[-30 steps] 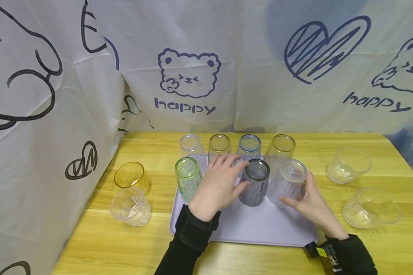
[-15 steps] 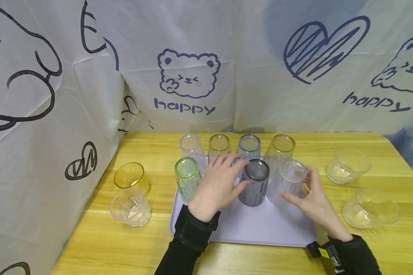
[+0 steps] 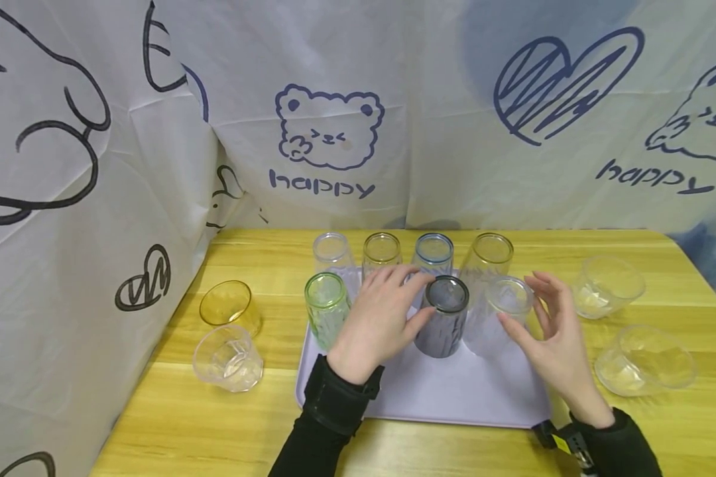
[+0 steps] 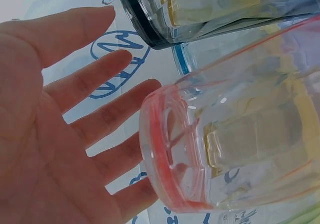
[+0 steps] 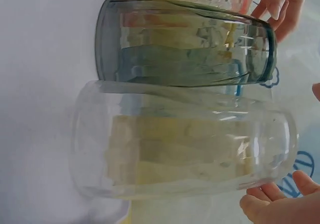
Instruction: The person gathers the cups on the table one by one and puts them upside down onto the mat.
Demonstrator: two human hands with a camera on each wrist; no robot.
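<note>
My left hand point(image 3: 377, 323) is spread over the front row of upturned glasses. In the left wrist view its fingers are apart and close to the base of a pink-tinted glass point(image 4: 235, 139), which the hand hides in the head view. To its right stands a dark grey glass point(image 3: 440, 331). My right hand point(image 3: 557, 348) is beside the base of an upturned clear glass point(image 3: 498, 328), thumb and fingers loosely bent and gripping nothing; whether a fingertip touches the glass I cannot tell. Left of my left hand is a green glass point(image 3: 327, 315). All these stand on a lilac tray point(image 3: 447, 401).
A back row holds a pale glass point(image 3: 332, 255), an amber-rimmed glass point(image 3: 382, 255), a blue-rimmed glass point(image 3: 433, 255) and a brown-rimmed glass point(image 3: 489, 258). Low tumblers flank the tray: amber point(image 3: 229, 308) and clear point(image 3: 229, 361) at left, two clear ones point(image 3: 644, 364) at right.
My right hand has let go of the clear glass, risen along it and drawn slightly right. The left hand and the glasses stay in place.
</note>
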